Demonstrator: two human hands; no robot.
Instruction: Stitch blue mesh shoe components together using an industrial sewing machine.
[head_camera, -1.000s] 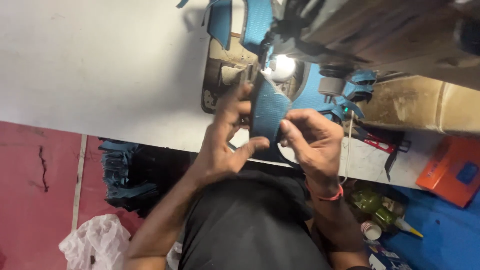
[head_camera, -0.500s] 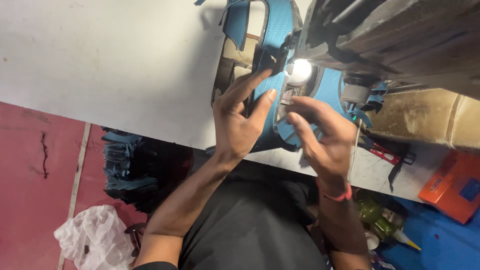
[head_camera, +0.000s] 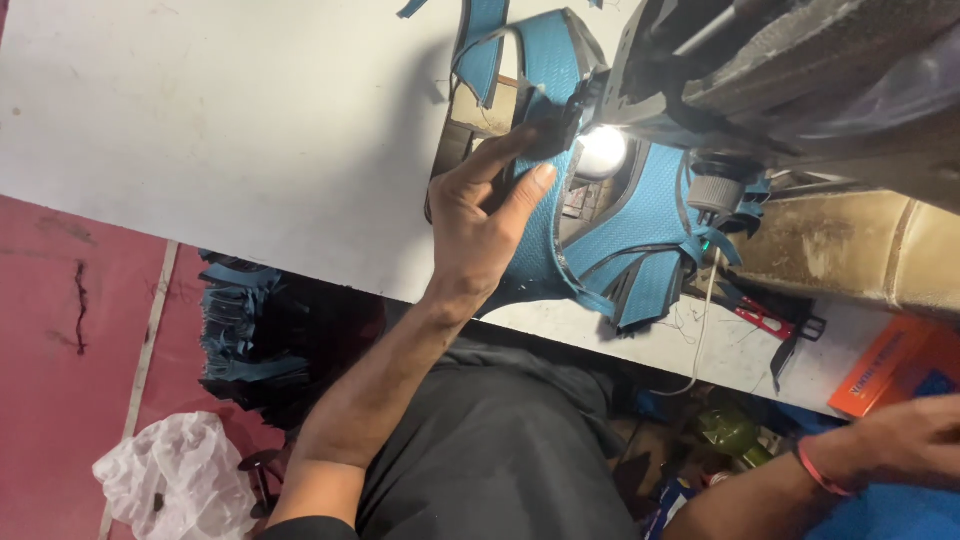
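Note:
My left hand (head_camera: 487, 215) lies flat on a blue mesh fabric piece (head_camera: 640, 215), pressing it to the white table (head_camera: 250, 130) under the head of a dark sewing machine (head_camera: 780, 70). Its fingertips reach toward the needle area beside the machine's small bright lamp (head_camera: 603, 150). Blue straps (head_camera: 505, 45) run off behind the machine. My right hand (head_camera: 915, 440), with a red band at the wrist, is down at the lower right, away from the fabric, over something blue; its fingers are cut off by the frame edge.
A stack of blue fabric pieces (head_camera: 245, 320) sits below the table's front edge at the left. A crumpled white plastic bag (head_camera: 170, 475) lies on the red floor. Red-handled snips (head_camera: 770, 320) and an orange box (head_camera: 890, 370) rest on the table at right.
My right hand has let go of the blue piece and dropped to the lower right. My left hand stays on the fabric, now pushed further under the machine head.

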